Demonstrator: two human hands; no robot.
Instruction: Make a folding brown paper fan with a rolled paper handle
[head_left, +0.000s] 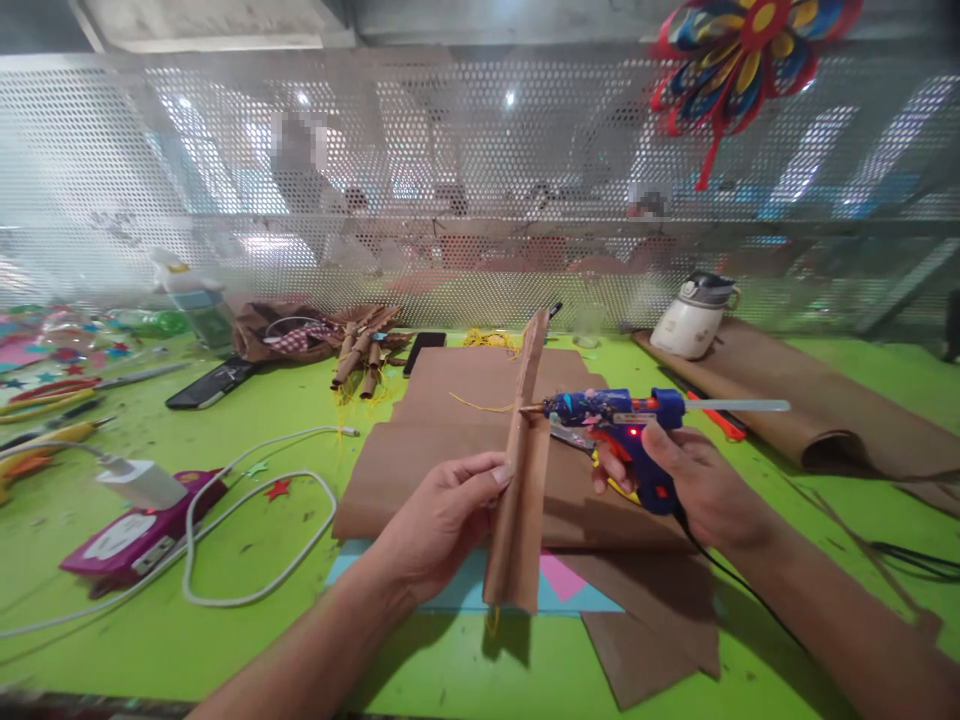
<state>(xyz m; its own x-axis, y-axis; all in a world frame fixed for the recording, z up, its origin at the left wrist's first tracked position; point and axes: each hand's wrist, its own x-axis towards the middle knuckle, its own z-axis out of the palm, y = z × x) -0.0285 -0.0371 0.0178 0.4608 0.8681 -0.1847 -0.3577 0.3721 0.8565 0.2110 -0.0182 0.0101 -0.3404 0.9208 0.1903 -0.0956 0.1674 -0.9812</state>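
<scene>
My left hand (450, 510) pinches a long folded strip of brown kraft paper (517, 520), held tilted up over the work pile. Yellow string shows at the strip's lower end and beside its middle. A blue glue gun (622, 420) is in my right hand (697, 480), its red light lit and a clear glue stick (742, 405) poking out of the back. The gun's nozzle meets the strip's edge or hovers right by it. Beneath both hands lie brown paper sheets (420, 480). Scissors with yellow handles (626, 488) lie partly hidden behind the gun.
On the green table (255, 650) are a purple power strip (142, 530) with a white cable, a red star (277, 489), phones (214, 383) and rolled paper pieces (364, 350). A white bottle (690, 315) and a large paper roll (810, 400) stand right. Perforated mesh (480, 130) rises behind.
</scene>
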